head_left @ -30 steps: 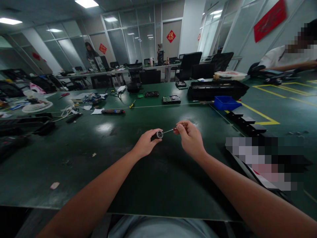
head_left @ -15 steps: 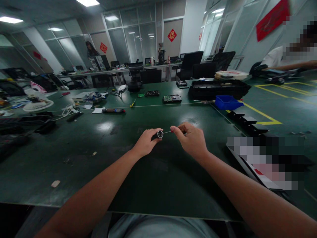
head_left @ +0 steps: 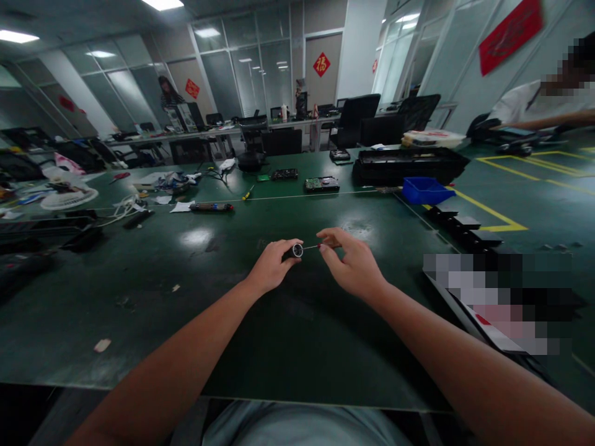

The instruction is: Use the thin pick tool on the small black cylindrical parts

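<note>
Over the middle of the dark green table (head_left: 139, 291), my left hand (head_left: 272, 265) is closed round a small black cylinder with a silver round face (head_left: 298, 250). My right hand (head_left: 352, 262) pinches a thin screwdriver with a red handle (head_left: 320, 246). Its metal shaft points left, with the tip at the cylinder's face. Both hands hover a little above the tabletop, close together.
A blue bin (head_left: 425, 189) and a long black tray (head_left: 409, 165) stand at the back right. Circuit boards (head_left: 321, 184), cables and tools lie along the far side. Black blocks (head_left: 458, 222) line the right. Another person's arm (head_left: 548, 118) rests at the far right.
My right hand has slid left toward my left hand, so less of the screwdriver shaft shows between them. My left hand has stayed almost still.
</note>
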{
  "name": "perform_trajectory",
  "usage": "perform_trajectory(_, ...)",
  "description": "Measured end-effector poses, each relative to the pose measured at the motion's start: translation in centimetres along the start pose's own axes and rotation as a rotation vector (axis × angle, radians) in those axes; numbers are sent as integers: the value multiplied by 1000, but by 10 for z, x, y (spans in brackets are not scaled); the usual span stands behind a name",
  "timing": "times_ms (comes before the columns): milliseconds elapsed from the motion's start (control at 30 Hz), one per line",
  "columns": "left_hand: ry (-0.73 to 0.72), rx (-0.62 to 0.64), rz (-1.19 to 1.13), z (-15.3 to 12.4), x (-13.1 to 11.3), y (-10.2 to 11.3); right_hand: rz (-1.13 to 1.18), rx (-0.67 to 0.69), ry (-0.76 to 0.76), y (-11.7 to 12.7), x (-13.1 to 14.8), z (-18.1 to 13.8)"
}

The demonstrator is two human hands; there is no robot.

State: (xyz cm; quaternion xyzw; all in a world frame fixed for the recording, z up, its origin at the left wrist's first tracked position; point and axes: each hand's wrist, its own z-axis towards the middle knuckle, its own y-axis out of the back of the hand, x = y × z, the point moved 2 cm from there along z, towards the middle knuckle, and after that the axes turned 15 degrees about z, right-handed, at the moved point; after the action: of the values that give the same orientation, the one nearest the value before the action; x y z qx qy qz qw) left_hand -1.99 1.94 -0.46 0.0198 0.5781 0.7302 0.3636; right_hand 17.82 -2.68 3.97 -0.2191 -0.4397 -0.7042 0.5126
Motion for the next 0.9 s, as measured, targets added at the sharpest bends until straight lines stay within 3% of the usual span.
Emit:
perform_trajectory(233,-2,7,24,-1,-1,0,-122,-75,-93,1,-9,4)
perform_trajectory(533,-8,25,38,-1,-2,-2,8,-41,-53,-2,-3,0)
perform_trajectory(700,-30,42,49,-1,-2,-4,9,-98,-86,-1,-5,0)
perform_trajectory(900,24,19,4,-1,-5,-2,372,-247,-170,-6,-21,2)
